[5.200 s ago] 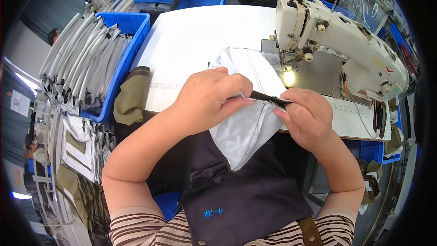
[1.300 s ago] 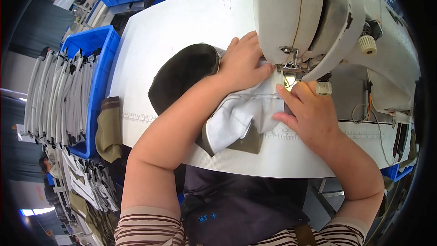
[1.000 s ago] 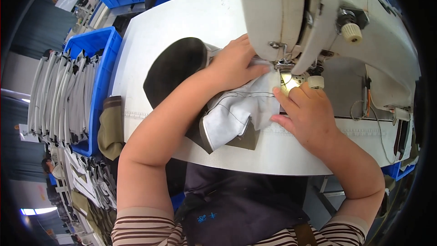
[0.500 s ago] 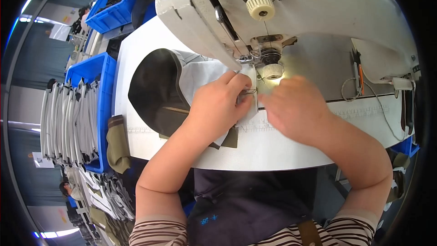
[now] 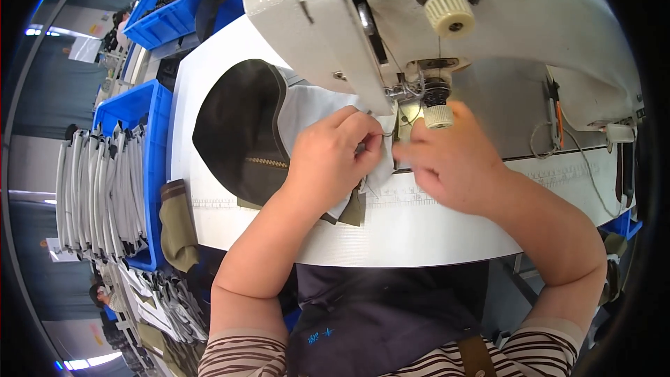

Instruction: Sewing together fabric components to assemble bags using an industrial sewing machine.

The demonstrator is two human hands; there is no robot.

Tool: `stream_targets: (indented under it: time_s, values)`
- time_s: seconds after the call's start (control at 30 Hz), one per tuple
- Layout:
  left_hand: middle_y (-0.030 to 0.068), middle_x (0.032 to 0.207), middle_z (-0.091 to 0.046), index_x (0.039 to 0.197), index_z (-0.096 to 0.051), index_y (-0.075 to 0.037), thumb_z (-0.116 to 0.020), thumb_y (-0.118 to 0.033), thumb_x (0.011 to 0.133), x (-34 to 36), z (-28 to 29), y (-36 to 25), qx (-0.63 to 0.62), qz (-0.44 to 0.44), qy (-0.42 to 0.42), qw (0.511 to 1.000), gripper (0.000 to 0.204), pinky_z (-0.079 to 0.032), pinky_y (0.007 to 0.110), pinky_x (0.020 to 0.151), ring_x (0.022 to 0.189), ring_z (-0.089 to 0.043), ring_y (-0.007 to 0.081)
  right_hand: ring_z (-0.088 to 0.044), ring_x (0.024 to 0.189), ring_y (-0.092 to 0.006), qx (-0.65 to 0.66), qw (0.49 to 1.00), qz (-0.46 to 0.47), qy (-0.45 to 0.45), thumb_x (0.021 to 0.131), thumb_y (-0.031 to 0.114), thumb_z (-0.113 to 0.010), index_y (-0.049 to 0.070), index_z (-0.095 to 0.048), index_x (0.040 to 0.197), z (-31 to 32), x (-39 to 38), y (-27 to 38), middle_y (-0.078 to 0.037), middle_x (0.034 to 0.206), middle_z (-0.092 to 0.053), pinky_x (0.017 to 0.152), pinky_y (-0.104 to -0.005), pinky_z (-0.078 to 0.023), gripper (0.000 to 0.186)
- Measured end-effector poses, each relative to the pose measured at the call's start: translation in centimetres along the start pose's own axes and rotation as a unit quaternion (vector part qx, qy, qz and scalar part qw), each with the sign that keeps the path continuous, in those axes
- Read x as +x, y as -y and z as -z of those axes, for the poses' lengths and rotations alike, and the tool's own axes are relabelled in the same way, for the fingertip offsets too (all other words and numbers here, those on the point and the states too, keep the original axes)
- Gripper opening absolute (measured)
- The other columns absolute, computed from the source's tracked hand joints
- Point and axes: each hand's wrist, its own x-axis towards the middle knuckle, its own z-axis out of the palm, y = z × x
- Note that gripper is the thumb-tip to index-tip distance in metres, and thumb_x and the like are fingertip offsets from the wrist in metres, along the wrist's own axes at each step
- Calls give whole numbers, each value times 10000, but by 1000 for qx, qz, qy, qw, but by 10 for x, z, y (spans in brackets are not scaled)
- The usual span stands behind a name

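My left hand [image 5: 331, 157] is closed on the edge of a pale grey cloth [image 5: 300, 108], beside the sewing machine's needle area. A small dark curved thing shows at its fingertips, too small to name. Joined to this cloth is a dark olive cloth piece [image 5: 234, 126] with a brass-coloured zip [image 5: 266, 163], spread left of the hand. My right hand [image 5: 457, 164] is just right of the cloth's edge, fingers curled, tips smeared by motion; what they hold is hidden. The white sewing machine [image 5: 530, 21] stands over both hands, its cream knob [image 5: 440, 117] partly covering the right hand.
The white table [image 5: 335, 248] has a printed ruler strip along its front. Thread snips with an orange part [image 5: 559, 122] lie at the right by a loose cord. Left of the table, a blue crate [image 5: 159, 160] holds stacked grey pieces [image 5: 101, 192]; an olive cloth roll [image 5: 178, 227] hangs near it.
The view has shifted slightly, so the machine head appears larger and further right. My right fingers have moved up beside the cream knob. My left hand keeps its hold on the cloth.
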Motion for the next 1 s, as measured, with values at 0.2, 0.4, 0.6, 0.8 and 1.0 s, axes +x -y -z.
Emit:
stream_targets:
  time_s: [0.2,0.4,0.6,0.8,1.0]
  values:
    - [56,890,-684,946,-721,-73,-759,-42,845,1,5,2,26,-29,44,998,113,-541,360,667,762,-674,269,-570,859,-202,104,994,26,23,779,152,-751,161,-770,882,-2,-1,1,-1,780,-631,970,-394,-440,105]
    - [44,985,-679,967,-737,-112,-746,-13,809,3,4,-4,15,-76,51,996,187,-544,393,695,859,-671,277,-570,798,-192,12,995,74,-58,721,114,-706,129,-708,802,-24,2,7,3,732,-605,926,-373,-465,82]
    - [46,962,-674,945,-747,-112,-757,-4,757,-2,7,-2,24,-61,61,996,217,-548,395,705,867,-667,275,-559,757,-188,-40,985,131,-106,680,99,-682,83,-649,751,-20,0,11,-14,698,-567,852,-351,-482,79]
    - [50,996,-698,901,-749,-95,-765,-3,742,-3,8,-3,10,-36,60,998,184,-555,387,734,893,-679,281,-545,749,-186,-44,988,124,-76,674,115,-688,83,-646,749,-17,-3,12,-13,693,-550,792,-339,-461,92]
    - [74,1046,-714,910,-747,-92,-768,-7,747,-4,9,-5,-10,-12,70,997,185,-565,381,764,939,-694,292,-542,748,-183,-38,986,134,-96,677,127,-689,88,-652,768,-15,0,10,-2,696,-553,776,-338,-455,105]
